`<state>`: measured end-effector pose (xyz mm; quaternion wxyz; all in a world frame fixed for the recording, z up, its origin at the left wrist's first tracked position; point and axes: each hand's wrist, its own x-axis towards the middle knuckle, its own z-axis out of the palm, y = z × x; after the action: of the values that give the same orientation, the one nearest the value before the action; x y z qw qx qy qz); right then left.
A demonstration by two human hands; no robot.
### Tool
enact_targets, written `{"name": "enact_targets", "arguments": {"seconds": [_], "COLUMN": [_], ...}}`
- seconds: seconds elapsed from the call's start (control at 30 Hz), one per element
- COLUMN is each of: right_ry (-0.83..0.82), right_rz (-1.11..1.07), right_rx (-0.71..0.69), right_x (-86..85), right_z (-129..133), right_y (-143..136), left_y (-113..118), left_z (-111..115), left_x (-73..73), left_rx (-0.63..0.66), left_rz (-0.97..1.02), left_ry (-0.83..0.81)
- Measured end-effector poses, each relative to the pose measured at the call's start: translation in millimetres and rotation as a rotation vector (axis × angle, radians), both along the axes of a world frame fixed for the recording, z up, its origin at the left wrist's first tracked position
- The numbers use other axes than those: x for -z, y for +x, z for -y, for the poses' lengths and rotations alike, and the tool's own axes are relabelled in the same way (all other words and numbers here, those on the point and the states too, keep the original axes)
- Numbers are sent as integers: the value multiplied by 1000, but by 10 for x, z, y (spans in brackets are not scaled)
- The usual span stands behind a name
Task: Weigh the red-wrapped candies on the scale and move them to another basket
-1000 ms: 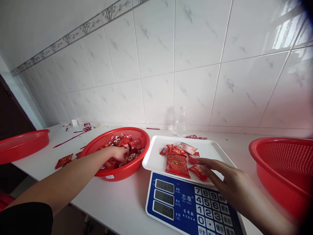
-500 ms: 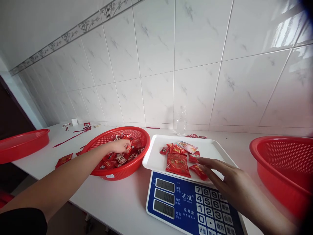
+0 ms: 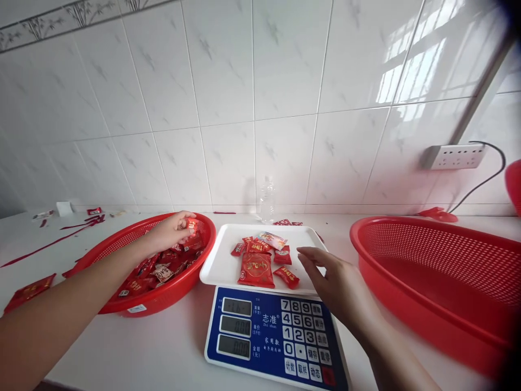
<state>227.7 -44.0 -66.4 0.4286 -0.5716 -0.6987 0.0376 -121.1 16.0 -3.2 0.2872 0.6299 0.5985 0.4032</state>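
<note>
My left hand is closed on a small red wrapped candy, just above the heap of mixed wrapped sweets in the left red basket. Fingers apart and holding nothing, my right hand hovers over the right side of the white tray. On that tray lie a large square red packet, a pale multicoloured packet and several small red candies, one of them near my right fingertips. The tray sits on a blue digital scale.
A second red basket stands at the right. Behind the tray is a clear plastic bottle against the tiled wall. A power socket with a black cable is at the right. Red ribbon and a red packet lie at the left.
My left hand has risen out of the sweets with a red candy in its fingers. My right hand has drawn back from the candies on the tray. The view has turned right.
</note>
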Motion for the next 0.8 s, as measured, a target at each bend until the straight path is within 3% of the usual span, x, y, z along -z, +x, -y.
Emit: {"name": "enact_targets", "arguments": {"seconds": [0.13, 0.23, 0.3, 0.4, 0.53, 0.63, 0.8], "right_ry": [-15, -79, -130, -179, -211, -297, -529], "right_rz": [15, 44, 68, 81, 73, 164, 345], "right_rx": [-34, -93, -141, -201, -202, -252, -443], "right_x": [17, 14, 2, -24, -84, -178, -324], "right_z": [-1, 22, 53, 87, 16, -109, -275], "right_y": [0, -39, -86, -148, -138, -86, -102], "left_y": [239, 489, 667, 856, 851, 768, 836], "left_z": [246, 507, 678, 848, 868, 833, 882], "left_x": [-130, -33, 146, 497, 855, 963, 981], "left_rx": [-90, -27, 7, 77, 124, 101, 51], "left_rz": [468, 720, 701, 515, 425, 452, 622], "left_ry": [165, 345, 495, 677, 780, 693, 554]}}
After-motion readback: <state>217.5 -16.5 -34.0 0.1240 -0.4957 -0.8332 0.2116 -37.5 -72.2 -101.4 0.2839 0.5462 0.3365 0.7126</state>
